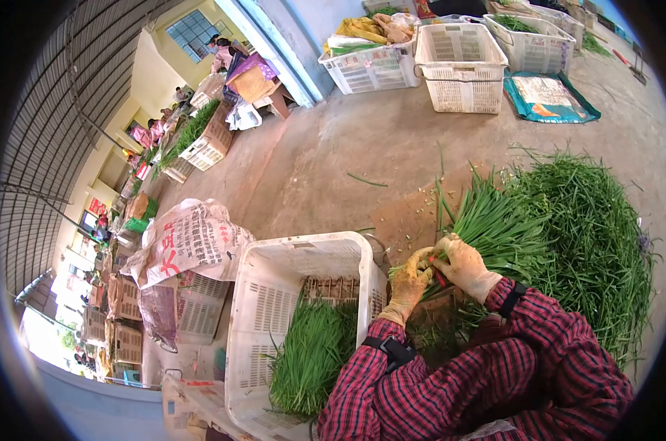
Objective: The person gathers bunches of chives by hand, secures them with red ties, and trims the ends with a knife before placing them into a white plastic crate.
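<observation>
My right hand (465, 268), in a pale, stained glove, is closed round the stem end of a bunch of long green chives (495, 220). The leaves fan out away from me to the upper right. My left hand (411, 284), gloved and yellowish, meets it at the stems with its fingers pinched together. Between the fingertips shows a thin red strip (440, 278), too small to tell exactly. Just right of my hands a large heap of loose chives (590, 242) lies on the floor. More chives (311, 356) lie inside the white plastic crate (303, 246) at my left.
A cardboard sheet (403, 220) with scattered scraps lies beyond my hands. Left of the crate, a printed sack (193, 242) rests over other crates. White crates (462, 84) and a teal bag (550, 99) stand at the back. Other people (226, 55) are far off on the left.
</observation>
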`<action>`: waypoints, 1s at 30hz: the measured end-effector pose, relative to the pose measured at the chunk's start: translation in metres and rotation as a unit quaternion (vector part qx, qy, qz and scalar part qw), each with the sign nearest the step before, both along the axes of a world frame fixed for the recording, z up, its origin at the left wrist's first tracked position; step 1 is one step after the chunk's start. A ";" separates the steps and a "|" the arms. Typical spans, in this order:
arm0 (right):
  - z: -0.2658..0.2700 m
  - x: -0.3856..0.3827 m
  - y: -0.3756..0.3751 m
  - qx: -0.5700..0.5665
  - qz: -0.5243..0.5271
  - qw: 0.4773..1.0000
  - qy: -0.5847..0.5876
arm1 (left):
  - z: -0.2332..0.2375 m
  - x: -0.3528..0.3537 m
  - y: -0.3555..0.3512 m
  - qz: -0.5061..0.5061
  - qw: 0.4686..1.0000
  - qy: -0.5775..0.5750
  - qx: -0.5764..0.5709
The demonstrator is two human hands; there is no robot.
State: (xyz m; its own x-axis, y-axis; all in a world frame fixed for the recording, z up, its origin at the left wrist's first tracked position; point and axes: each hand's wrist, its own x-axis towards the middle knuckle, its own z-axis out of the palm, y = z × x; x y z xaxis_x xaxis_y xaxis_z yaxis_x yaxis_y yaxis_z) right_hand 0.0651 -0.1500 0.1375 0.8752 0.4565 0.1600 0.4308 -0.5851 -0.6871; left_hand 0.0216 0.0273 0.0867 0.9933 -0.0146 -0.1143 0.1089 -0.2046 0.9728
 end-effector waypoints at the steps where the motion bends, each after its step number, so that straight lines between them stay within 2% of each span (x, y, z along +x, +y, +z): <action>1: 0.001 0.001 -0.001 0.041 0.066 0.993 -0.086 | 0.012 -0.001 -0.002 0.006 0.998 -0.014 0.058; 2: -0.008 0.004 -0.002 0.039 0.065 0.993 -0.088 | -0.001 0.002 0.000 0.005 0.998 -0.016 0.056; 4: -0.035 0.011 -0.004 -0.161 0.162 0.944 -0.238 | -0.040 0.009 0.004 0.025 0.993 -0.109 0.043; 5: -0.034 0.012 -0.005 -0.174 0.158 0.923 -0.305 | -0.040 0.009 0.003 0.023 0.993 -0.109 0.040; 6: -0.034 0.012 -0.004 -0.176 0.158 0.923 -0.305 | -0.039 0.010 0.005 0.018 0.993 -0.092 0.071; 8: -0.032 0.010 0.002 -0.408 0.150 0.841 -0.323 | -0.033 0.010 0.006 0.011 0.992 -0.076 0.103; 10: -0.026 0.012 0.001 -0.384 0.158 0.843 -0.341 | -0.024 0.011 0.004 0.007 0.999 0.036 0.009; 11: -0.022 0.016 -0.001 -0.360 0.170 0.845 -0.358 | -0.018 0.010 0.005 0.007 0.999 0.032 0.008; 13: -0.016 0.024 -0.008 -0.338 0.174 0.853 -0.359 | -0.008 0.005 0.009 0.056 0.978 -0.124 0.160; 14: -0.012 0.027 -0.010 -0.312 0.179 0.862 -0.358 | 0.001 0.003 0.013 0.056 0.977 -0.126 0.161; 15: -0.004 0.030 -0.012 -0.290 0.177 0.866 -0.367 | 0.013 0.001 0.017 0.069 0.912 -0.237 0.328; 16: 0.004 0.035 -0.015 -0.288 0.178 0.865 -0.369 | 0.023 -0.004 0.019 0.079 0.806 -0.337 0.481; 17: 0.014 0.042 -0.019 -0.258 0.176 0.873 -0.375 | 0.038 -0.015 0.015 0.059 0.838 -0.275 0.467; 19: 0.048 0.046 -0.029 -0.229 0.167 0.877 -0.388 | 0.083 -0.029 0.003 0.034 0.841 -0.260 0.473; 21: 0.100 0.030 -0.049 -0.357 0.126 0.857 -0.349 | 0.139 -0.050 -0.016 -0.032 0.853 -0.231 0.467; 22: 0.128 0.025 -0.068 -0.308 0.179 0.858 -0.369 | 0.153 -0.061 -0.025 -0.028 0.852 -0.234 0.468; 24: 0.165 0.015 -0.107 -0.409 0.213 0.820 -0.339 | 0.175 -0.082 -0.048 -0.156 0.791 -0.440 0.395; 26: 0.214 -0.015 -0.144 -0.498 0.210 0.800 -0.262 | 0.212 -0.113 -0.085 -0.241 0.881 -0.339 0.223; 28: 0.231 -0.024 -0.188 -0.557 0.193 0.784 -0.194 | 0.207 -0.131 -0.106 -0.306 0.871 -0.347 0.166; 30: 0.224 -0.016 -0.239 -0.603 0.138 0.771 -0.152 | 0.188 -0.145 -0.117 -0.341 0.872 -0.306 0.173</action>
